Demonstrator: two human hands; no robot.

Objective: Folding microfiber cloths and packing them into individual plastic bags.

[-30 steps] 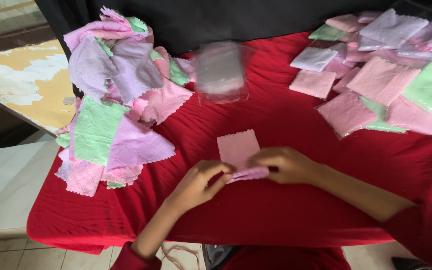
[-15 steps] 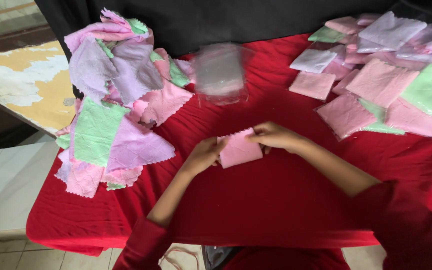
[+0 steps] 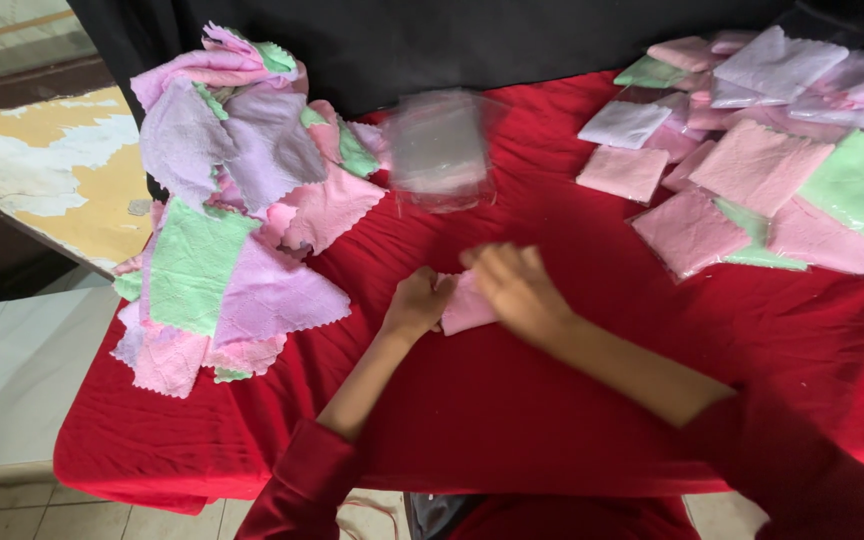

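Observation:
A small pink cloth (image 3: 468, 308) lies folded on the red table cover (image 3: 572, 420), near the middle. My left hand (image 3: 417, 303) pinches its left edge. My right hand (image 3: 517, 288) presses flat on top of it, fingers spread, and hides most of the cloth. Both sleeves are dark red.
A loose heap of pink, lilac and green cloths (image 3: 232, 190) fills the left side and hangs over the edge. A stack of clear plastic bags (image 3: 439, 148) sits behind my hands. Folded cloths packed in clear bags (image 3: 762, 170) cover the back right. A black backdrop stands behind.
The pink cloth went from lying open to folded over into a smaller piece. My hands moved up and together onto it, and the right palm now covers it.

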